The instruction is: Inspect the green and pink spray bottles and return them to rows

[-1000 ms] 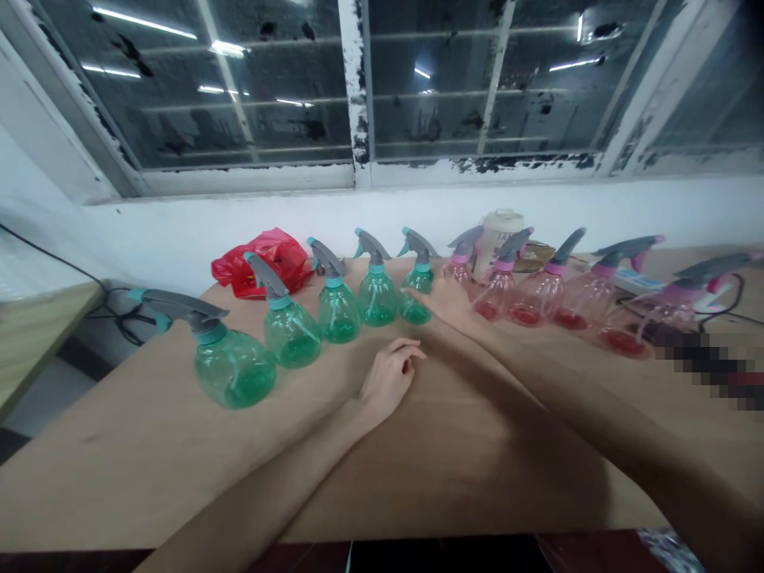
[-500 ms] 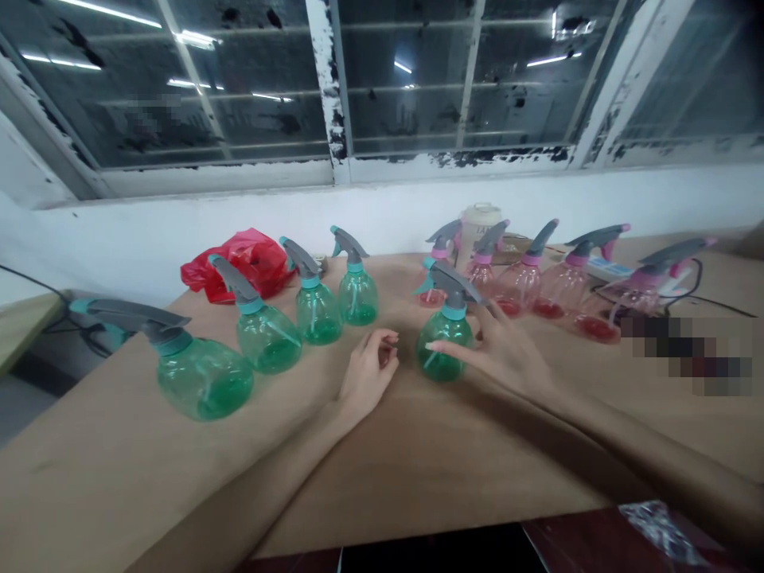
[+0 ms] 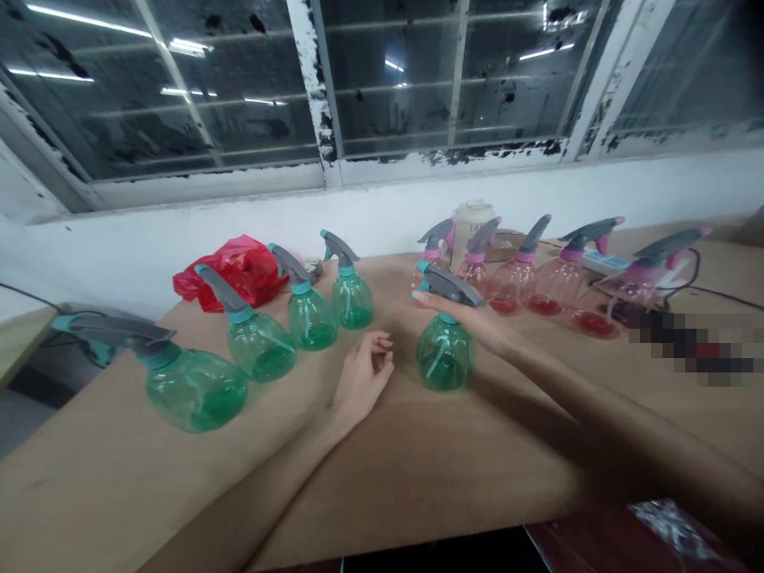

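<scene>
A green spray bottle (image 3: 445, 350) with a grey trigger head stands apart from the row, in front of me on the brown table (image 3: 418, 469). My right hand (image 3: 477, 322) reaches round behind its neck, fingers wrapped under the trigger head, fingertips showing at the left. My left hand (image 3: 365, 372) rests on the table just left of the bottle, fingers loosely curled in, holding nothing. Several more green spray bottles (image 3: 310, 314) stand in a row to the left. Several pink spray bottles (image 3: 519, 274) line up to the right.
A red plastic bag (image 3: 232, 270) lies at the back left by the white wall. A white lidded cup (image 3: 474, 227) stands behind the pink bottles. Cables and a power strip (image 3: 602, 261) lie at the far right. Windows run above the wall.
My right hand took one green bottle out of the row, drew it toward me and now wraps its neck. My left hand's fingers have curled in.
</scene>
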A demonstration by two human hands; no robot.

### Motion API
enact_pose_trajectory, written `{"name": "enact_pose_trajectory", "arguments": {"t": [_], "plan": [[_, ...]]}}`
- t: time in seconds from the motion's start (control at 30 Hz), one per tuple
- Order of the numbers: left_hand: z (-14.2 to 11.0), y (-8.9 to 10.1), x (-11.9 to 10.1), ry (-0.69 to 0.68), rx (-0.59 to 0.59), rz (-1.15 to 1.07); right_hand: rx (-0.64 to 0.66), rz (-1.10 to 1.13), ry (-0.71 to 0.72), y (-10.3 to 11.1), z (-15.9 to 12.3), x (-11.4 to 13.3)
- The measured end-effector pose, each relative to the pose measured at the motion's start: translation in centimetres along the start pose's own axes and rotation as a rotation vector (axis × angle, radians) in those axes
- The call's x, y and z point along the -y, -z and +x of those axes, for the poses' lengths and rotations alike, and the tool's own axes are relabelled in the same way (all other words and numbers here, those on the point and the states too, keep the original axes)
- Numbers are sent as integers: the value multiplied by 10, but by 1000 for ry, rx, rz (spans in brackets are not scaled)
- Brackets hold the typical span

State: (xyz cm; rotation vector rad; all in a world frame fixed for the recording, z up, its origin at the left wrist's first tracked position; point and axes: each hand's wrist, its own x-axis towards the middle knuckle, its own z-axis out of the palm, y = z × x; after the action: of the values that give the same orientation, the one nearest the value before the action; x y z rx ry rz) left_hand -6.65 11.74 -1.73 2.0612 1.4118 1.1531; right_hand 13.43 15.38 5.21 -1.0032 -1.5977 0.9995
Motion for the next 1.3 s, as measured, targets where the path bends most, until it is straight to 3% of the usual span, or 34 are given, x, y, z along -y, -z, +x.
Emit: {"name": "enact_pose_trajectory", "arguments": {"t": [0.2, 0.4, 0.57, 0.7, 0.87, 1.0, 1.13, 1.3], "plan": [[-1, -1, 4, 8, 12, -6, 14, 32, 60, -6, 20, 2], [1, 2, 3, 35, 9, -31, 244, 343, -98, -8, 25, 7], [6, 0, 18, 40, -39, -76, 362, 691, -328, -8, 17, -21], [8, -3, 29, 69, -27, -140, 367, 821, -499, -8, 3, -50], [8, -4, 31, 70, -27, -143, 316, 993, -587, -11, -11, -68], [8, -4, 31, 61, -39, -134, 310, 1037, -652, -15, -14, -66], [7, -5, 32, 51, -33, -153, 254, 972, -614, -19, -19, -63], [6, -4, 27, 63, -28, -123, 403, 927, -609, -25, -27, -60]]}}
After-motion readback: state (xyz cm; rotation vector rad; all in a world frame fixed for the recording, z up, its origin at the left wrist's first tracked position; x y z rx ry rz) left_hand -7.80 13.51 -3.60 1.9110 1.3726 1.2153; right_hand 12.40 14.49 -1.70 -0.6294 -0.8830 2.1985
